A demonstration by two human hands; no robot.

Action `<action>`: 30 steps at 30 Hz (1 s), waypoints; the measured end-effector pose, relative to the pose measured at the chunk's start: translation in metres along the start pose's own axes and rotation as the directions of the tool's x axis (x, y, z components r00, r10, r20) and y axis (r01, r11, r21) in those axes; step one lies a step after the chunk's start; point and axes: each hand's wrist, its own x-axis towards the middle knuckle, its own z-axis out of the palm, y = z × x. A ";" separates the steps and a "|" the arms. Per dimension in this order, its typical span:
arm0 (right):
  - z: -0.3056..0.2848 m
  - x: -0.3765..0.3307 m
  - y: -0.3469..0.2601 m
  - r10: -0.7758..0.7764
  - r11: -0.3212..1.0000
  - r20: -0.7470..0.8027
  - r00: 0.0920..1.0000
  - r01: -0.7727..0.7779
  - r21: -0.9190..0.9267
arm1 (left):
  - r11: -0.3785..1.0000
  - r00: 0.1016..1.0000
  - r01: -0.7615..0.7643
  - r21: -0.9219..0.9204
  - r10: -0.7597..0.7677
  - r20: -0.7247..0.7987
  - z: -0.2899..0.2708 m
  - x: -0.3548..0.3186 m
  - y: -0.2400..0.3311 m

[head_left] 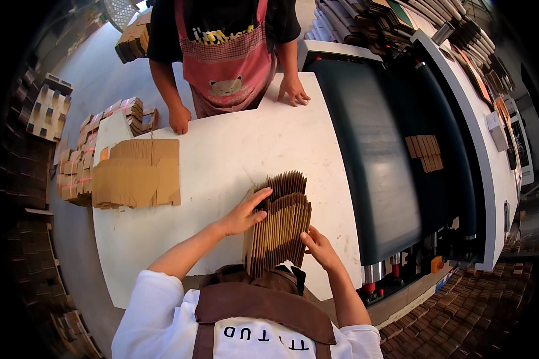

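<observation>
A thick stack of brown folded cardboard blanks (278, 230) stands on edge at the table's near side, close to my body. My left hand (245, 213) presses on the stack's left side, its fingers reaching over the upper part. On the opposite side my right hand (321, 246) holds the lower right edge, with the thumb and fingers against the cardboard. Between my two palms the sheets stay packed together. The bottom of the stack is partly hidden by my brown apron (263, 308).
A flat pile of cardboard blanks (141, 173) lies on the left of the white table (239, 149). Across it stands a person in a pink apron (227, 78), both hands at the far edge. A dark conveyor belt (371, 155) runs at right, carrying small cardboard pieces (425, 152). Tied bundles (78, 173) stand left.
</observation>
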 end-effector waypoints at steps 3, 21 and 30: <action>0.002 -0.004 0.002 0.018 0.998 -0.003 1.000 -0.018 -0.067 | 0.987 0.963 0.021 -0.157 0.022 0.270 -0.015 0.053 0.006; 0.018 -0.009 -0.010 0.067 0.996 0.070 0.995 -0.063 -0.056 | 0.953 0.871 0.149 -0.265 -0.253 -0.421 -0.051 0.053 -0.018; 0.019 0.007 -0.001 0.131 0.991 -0.066 0.989 -0.132 -0.008 | 0.987 0.985 0.160 -0.019 -0.161 -0.055 0.022 -0.078 -0.037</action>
